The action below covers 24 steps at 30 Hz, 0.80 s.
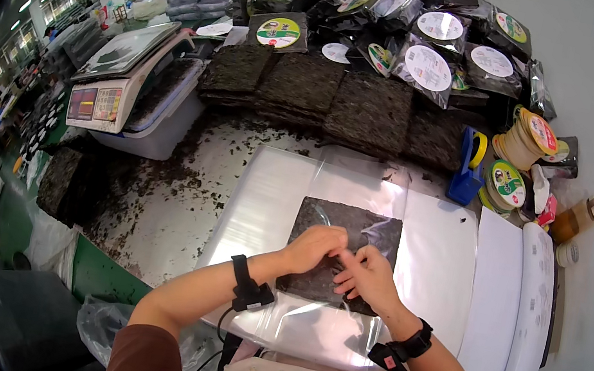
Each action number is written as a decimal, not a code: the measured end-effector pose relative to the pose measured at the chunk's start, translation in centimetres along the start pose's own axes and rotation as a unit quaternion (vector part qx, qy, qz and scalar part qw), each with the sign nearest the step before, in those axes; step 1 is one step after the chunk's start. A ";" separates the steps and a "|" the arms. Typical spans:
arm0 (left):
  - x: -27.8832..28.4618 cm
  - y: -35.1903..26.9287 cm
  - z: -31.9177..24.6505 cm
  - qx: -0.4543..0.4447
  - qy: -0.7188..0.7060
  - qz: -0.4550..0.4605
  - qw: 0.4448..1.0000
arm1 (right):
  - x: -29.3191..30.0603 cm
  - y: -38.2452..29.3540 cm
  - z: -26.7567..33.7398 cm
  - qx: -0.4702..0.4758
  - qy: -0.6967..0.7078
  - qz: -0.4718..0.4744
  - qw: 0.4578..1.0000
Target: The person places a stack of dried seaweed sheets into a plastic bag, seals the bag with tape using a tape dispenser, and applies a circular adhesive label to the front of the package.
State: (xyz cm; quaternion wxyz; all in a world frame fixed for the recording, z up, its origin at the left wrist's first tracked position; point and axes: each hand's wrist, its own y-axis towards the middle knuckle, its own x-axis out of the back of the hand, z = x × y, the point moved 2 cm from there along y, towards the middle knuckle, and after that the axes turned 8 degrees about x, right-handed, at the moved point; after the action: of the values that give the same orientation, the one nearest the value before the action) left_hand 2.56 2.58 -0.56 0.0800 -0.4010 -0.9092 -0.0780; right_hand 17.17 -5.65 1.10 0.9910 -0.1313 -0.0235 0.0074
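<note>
A square block of dried seaweed [321,219] lies in front of me, wrapped in or covered by clear plastic film [330,334]. The film runs past the block toward my body and also beyond its far side. Over the middle of the block, my left hand [320,244] has its fingers curled, the tips together. From the other side my right hand [370,279] meets it, thumb and fingers bent close to the left fingertips. Whether film or anything else is pinched between them is too small and blurred to tell. Each wrist wears a black strap with a small device.
Stacks of seaweed squares [370,109] line the back, below packed bags with round labels [428,68]. At left are a scale [93,108], a plastic bin [163,132] and another seaweed stack [64,186]. A blue tape dispenser [465,179], label rolls [505,186] and label sheets [531,310] are right.
</note>
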 end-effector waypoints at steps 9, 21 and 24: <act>-4.5 -5.7 -2.9 0.028 0.287 0.020 0.957 | 0.1 -0.2 -1.4 0.051 -0.057 -0.001 0.997; -5.6 -6.1 -2.2 -0.058 0.398 -0.017 0.915 | 32.7 14.9 -3.5 0.146 -0.071 -0.378 0.911; -6.0 -7.4 -1.1 -0.069 0.374 -0.068 0.922 | 31.6 17.2 -2.3 0.082 -0.106 -0.330 0.934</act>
State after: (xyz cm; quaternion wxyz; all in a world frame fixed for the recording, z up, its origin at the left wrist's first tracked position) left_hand 1.15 -6.82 -1.30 0.3807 -0.2839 -0.8307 -0.2905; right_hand 48.72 10.97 -4.21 0.9368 -0.0327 -0.1693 -0.3044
